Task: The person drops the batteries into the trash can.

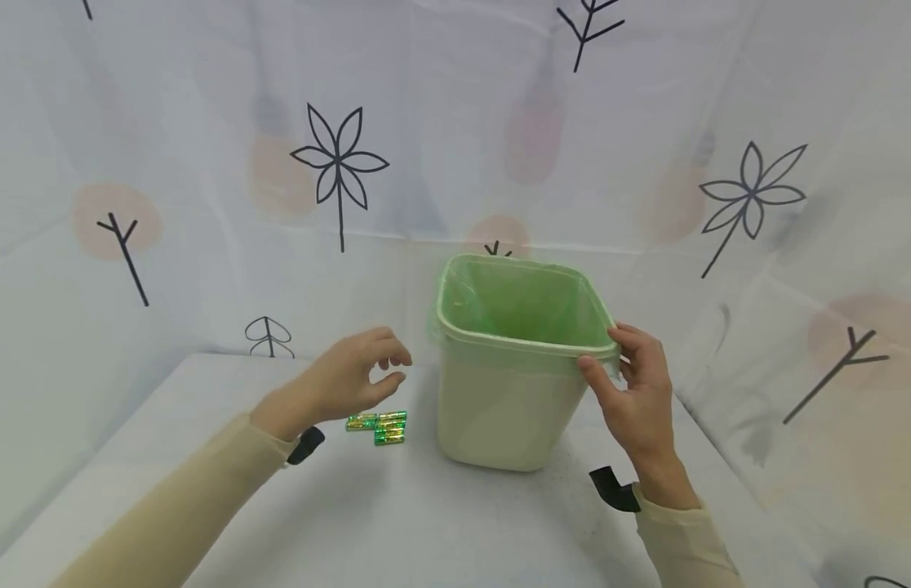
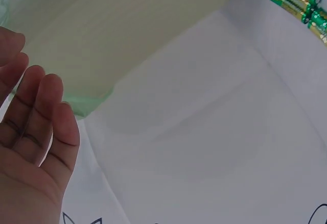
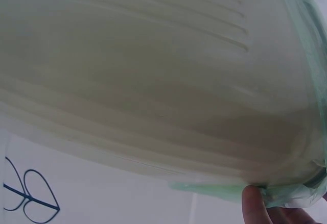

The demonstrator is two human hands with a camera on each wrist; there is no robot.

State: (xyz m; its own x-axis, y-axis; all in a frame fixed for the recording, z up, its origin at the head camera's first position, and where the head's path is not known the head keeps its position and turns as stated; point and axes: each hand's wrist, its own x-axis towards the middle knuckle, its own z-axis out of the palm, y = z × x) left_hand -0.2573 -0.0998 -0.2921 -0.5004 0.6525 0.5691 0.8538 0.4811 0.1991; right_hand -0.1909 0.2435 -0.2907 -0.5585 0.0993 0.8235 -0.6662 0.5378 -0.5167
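A pale green trash bin (image 1: 507,400) stands on the white table, lined with a thin green bin liner (image 1: 536,302) folded over its rim. My right hand (image 1: 635,384) grips the liner at the bin's near right corner, thumb in front and fingertips at the side of the rim. In the right wrist view, some fingers (image 3: 255,206) show at the liner's edge below the bin wall. Left of the bin, my left hand (image 1: 360,371) hangs apart from it with fingers loosely bent and nothing between them. Several green and gold batteries (image 1: 389,427) lie on the table below that hand.
White cloth (image 1: 426,122) printed with dark flowers and twigs hangs behind and at both sides of the table (image 1: 294,523). The bin stands right of the batteries, near the back of the table.
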